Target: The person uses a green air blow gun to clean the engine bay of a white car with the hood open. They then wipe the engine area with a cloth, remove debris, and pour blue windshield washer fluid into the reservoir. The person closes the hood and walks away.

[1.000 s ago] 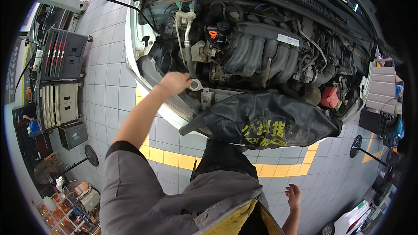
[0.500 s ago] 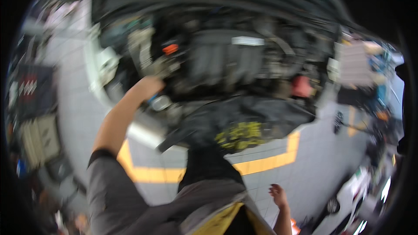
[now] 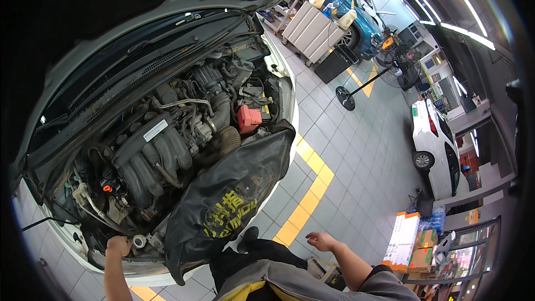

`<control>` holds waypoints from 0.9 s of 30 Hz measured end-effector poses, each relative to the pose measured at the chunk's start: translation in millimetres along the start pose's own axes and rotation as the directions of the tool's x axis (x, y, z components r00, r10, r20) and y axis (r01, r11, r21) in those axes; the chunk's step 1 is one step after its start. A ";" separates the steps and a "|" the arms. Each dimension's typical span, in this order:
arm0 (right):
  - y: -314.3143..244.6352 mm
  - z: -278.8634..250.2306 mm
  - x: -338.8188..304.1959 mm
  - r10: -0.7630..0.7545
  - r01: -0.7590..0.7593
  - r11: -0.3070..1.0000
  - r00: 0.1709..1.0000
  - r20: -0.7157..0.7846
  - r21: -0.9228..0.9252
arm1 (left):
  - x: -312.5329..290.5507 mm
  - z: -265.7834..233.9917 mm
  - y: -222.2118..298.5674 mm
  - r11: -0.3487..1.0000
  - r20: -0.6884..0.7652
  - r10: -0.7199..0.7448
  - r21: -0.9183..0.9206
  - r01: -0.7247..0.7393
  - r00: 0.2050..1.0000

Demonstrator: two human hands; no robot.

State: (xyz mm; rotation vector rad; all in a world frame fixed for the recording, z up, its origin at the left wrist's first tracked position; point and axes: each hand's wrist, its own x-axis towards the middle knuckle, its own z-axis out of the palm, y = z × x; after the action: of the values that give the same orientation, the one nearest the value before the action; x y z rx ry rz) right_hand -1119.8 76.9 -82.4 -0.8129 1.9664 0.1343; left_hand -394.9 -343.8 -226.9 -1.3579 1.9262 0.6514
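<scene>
At the front left of the car's open engine bay, my left hand (image 3: 118, 245) is closed in a fist. Whatever lies inside its fingers, if anything, is hidden. Just to its right sits a round white-rimmed filler neck or cap (image 3: 139, 241). The engine's black intake manifold (image 3: 153, 161) lies beyond, with an orange-red ring (image 3: 107, 189) at its left. My right hand (image 3: 322, 239) hangs in the air over the floor, empty, its fingers loosely bent and apart. Between my hands, a black fender cover (image 3: 234, 189) with yellow lettering drapes over the car's front edge.
A red cover (image 3: 248, 119) sits at the bay's right side. The raised hood arches overhead. Farther right stand a grey tool cabinet (image 3: 315, 30), a black bin (image 3: 336, 62), a pedestal fan (image 3: 345, 99) and a white car (image 3: 434, 150). Boxes (image 3: 423, 239) are stacked at the lower right.
My view has swung to the right, bringing more of the workshop in. The left hand has shifted from behind the filler neck to its left side; the right hand has risen higher in view.
</scene>
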 end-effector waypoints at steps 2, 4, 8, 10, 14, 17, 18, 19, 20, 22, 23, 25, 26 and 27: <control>13.7 4.9 -0.5 0.057 -0.058 0.997 0.998 0.031 0.040 | -5.5 -9.0 -1.4 0.998 0.010 -0.046 -0.050 0.046 0.999; 23.6 5.9 -1.1 0.059 -0.060 0.998 0.998 0.027 0.024 | -8.4 -18.2 -4.4 0.987 -0.062 0.081 -0.134 -0.088 0.995; 28.5 2.1 -5.0 0.093 -0.093 0.995 0.996 0.017 0.021 | 2.4 -20.0 -10.7 0.971 -0.102 0.218 0.124 -0.205 0.971; 25.6 0.2 -7.6 0.066 -0.065 0.997 0.998 -0.001 0.034 | 13.7 -7.9 -13.3 0.907 -0.097 0.311 0.328 -0.265 0.945; 20.2 0.7 -11.2 0.039 -0.038 0.998 0.999 -0.024 0.058 | 27.8 29.2 -22.6 0.954 -0.014 0.085 0.289 -0.077 0.996; 25.1 3.3 -9.2 0.066 -0.068 0.996 0.997 0.029 0.064 | 21.9 44.5 -28.4 0.999 -0.077 -0.036 0.031 0.038 0.996; 29.1 5.4 -8.5 0.047 -0.047 0.997 0.999 0.004 0.058 | 16.0 44.0 -26.8 0.996 -0.079 -0.068 -0.058 0.063 0.995; 34.4 5.3 -6.3 0.037 -0.037 0.998 0.999 0.003 0.044 | 8.7 39.5 -22.1 0.995 -0.096 -0.066 -0.087 0.057 0.993; 41.0 6.5 -5.2 0.052 -0.052 0.998 0.999 0.015 0.028 | 0.3 30.5 -14.3 0.998 -0.104 -0.043 -0.041 0.039 0.994; 55.3 2.5 -0.3 0.023 -0.023 0.999 1.000 -0.009 0.030 | -24.3 2.9 16.0 0.999 -0.200 -0.003 0.045 0.013 0.980; 62.4 -2.2 1.5 0.023 -0.022 0.999 1.000 -0.018 0.039 | -38.8 -19.1 36.5 0.999 -0.223 -0.022 -0.030 0.016 0.975; 73.4 -25.0 6.3 0.004 0.001 0.997 0.998 -0.062 0.079 | -71.1 -74.8 89.7 0.980 -0.216 -0.072 -0.199 0.028 0.974; 76.8 -40.8 4.9 0.043 -0.037 0.995 0.997 -0.059 0.092 | -89.8 -111.5 116.0 0.917 -0.187 -0.015 -0.395 -0.061 0.982; 79.6 -65.0 1.9 0.000 0.020 0.990 0.990 -0.138 0.141 | -113.2 -146.3 146.5 0.862 -0.245 0.039 -0.483 -0.157 0.969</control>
State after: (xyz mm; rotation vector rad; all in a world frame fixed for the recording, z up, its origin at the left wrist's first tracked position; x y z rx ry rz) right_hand -1215.9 110.6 -68.4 -0.7557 2.0743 -0.0693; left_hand -543.8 -333.7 -44.1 -1.7161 2.1061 1.1533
